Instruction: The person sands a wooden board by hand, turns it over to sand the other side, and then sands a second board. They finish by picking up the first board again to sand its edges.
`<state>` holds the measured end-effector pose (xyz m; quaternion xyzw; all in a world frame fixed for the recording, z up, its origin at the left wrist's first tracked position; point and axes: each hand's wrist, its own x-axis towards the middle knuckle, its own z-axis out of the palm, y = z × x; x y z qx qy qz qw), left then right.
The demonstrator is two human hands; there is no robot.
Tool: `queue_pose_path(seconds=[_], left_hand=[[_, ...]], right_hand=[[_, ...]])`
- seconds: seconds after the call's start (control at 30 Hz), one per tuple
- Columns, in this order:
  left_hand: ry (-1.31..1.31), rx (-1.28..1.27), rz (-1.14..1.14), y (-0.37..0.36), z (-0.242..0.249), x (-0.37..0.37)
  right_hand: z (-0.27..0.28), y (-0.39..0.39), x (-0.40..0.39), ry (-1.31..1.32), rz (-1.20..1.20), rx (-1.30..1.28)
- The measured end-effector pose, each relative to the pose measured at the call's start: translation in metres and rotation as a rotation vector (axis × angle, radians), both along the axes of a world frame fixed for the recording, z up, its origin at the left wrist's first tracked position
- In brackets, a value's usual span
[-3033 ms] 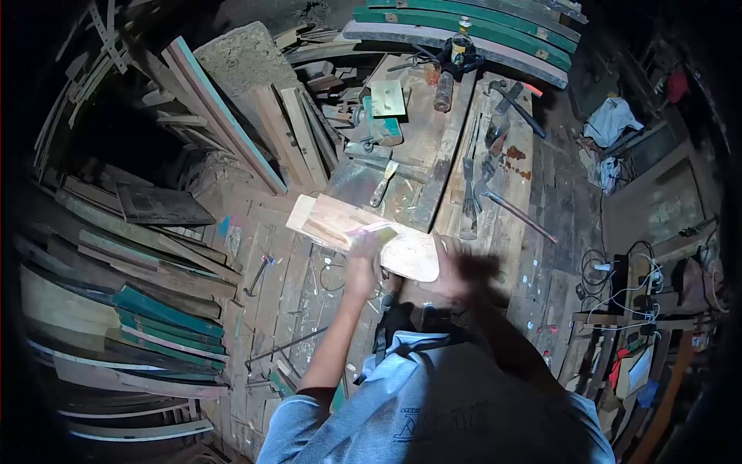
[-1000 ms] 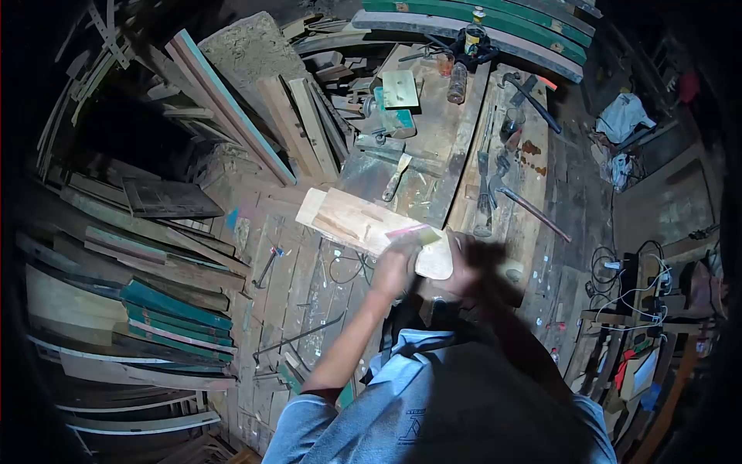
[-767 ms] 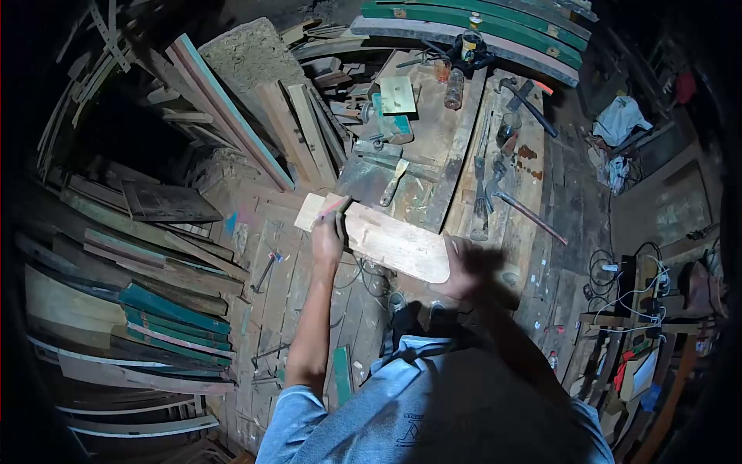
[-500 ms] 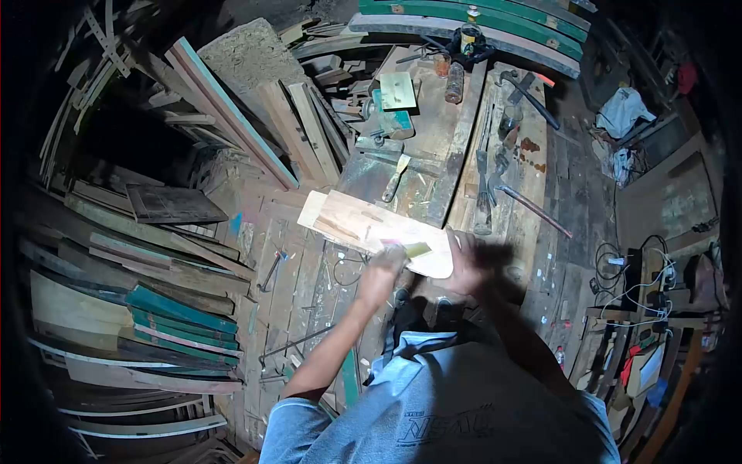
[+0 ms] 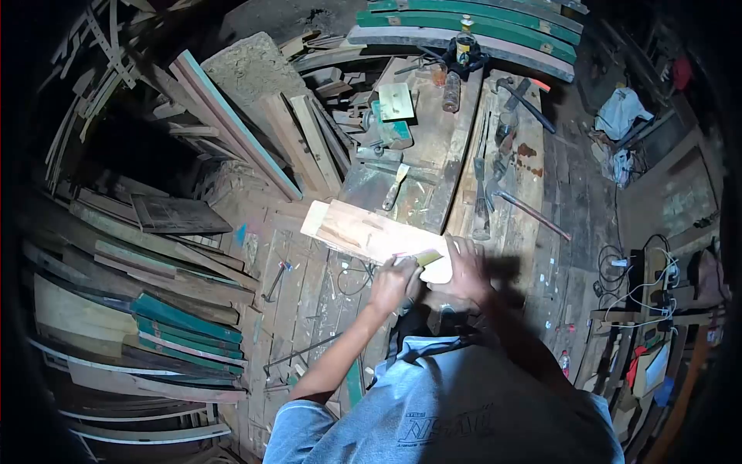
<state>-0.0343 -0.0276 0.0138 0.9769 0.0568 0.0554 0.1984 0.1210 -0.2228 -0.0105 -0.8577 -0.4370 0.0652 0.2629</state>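
Wood offcuts stacked at far left. Pale board lies across the desk near edge. Left hand closed on a yellowish pad, pressed at the board's near end; step judged: sanding. Right hand flat, fingers spread, steadying that end. Next stroke needs firm hold-down.

Board seemingly on workbench
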Motion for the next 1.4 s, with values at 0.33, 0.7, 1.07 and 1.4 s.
queue_pose_path(seconds=[0.33, 0.7, 1.07, 1.4], left_hand=[[-0.060, 0.089, -0.132, 0.001, -0.011, 0.014], [-0.099, 0.023, 0.237, 0.125, -0.014, 0.001], [-0.214, -0.209, 0.287, 0.051, -0.004, 0.009], [0.043, 0.150, 0.420, 0.143, -0.012, -0.003]], right_hand=[[-0.006, 0.001, -0.001, -0.029, -0.013, -0.015], [0.004, 0.000, 0.001, 0.020, 0.011, -0.093], [0.007, -0.001, -0.001, 0.044, 0.015, -0.011], [-0.018, 0.001, 0.003, 0.081, 0.069, 0.147]])
